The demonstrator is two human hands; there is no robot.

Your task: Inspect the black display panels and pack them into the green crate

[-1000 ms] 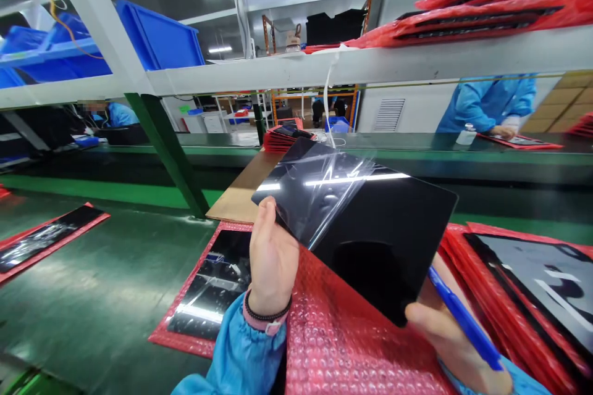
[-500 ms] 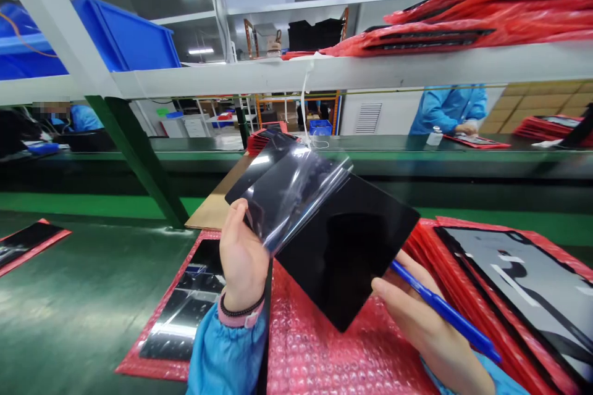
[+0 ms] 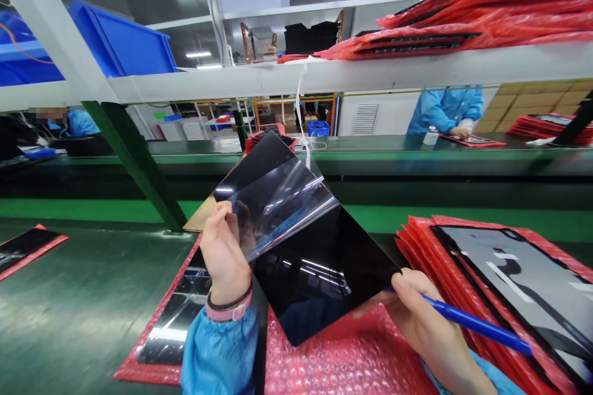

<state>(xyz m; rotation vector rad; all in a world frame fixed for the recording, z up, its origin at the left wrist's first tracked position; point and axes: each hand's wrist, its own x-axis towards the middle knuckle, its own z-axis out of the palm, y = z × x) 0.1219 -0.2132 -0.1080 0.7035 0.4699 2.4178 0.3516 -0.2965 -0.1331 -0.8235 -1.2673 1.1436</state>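
A glossy black screen panel (image 3: 319,265) is held up tilted in front of me, above a sheet of red bubble wrap (image 3: 343,358). Clear plastic film (image 3: 278,203) lies over its upper part, with a curled fold running across the middle. My left hand (image 3: 225,253) pinches the film at the panel's left edge; whether it also grips the panel there I cannot tell. My right hand (image 3: 421,315) is closed on the panel's right corner, thumb on the front. A blue pen (image 3: 482,324) is also tucked in that hand, pointing down to the right.
At right stands a stack of red-wrapped panels (image 3: 509,284). Another black panel (image 3: 171,327) lies on red wrap at left, and one more (image 3: 28,247) at the far left. A green post (image 3: 139,166) and a white shelf beam (image 3: 259,80) frame the bench. A co-worker (image 3: 447,111) works opposite.
The panel has turned and its lower corner has swung left. My left hand has moved left with the film, whose fold lies lower and flatter. My right thumb now presses the right corner.
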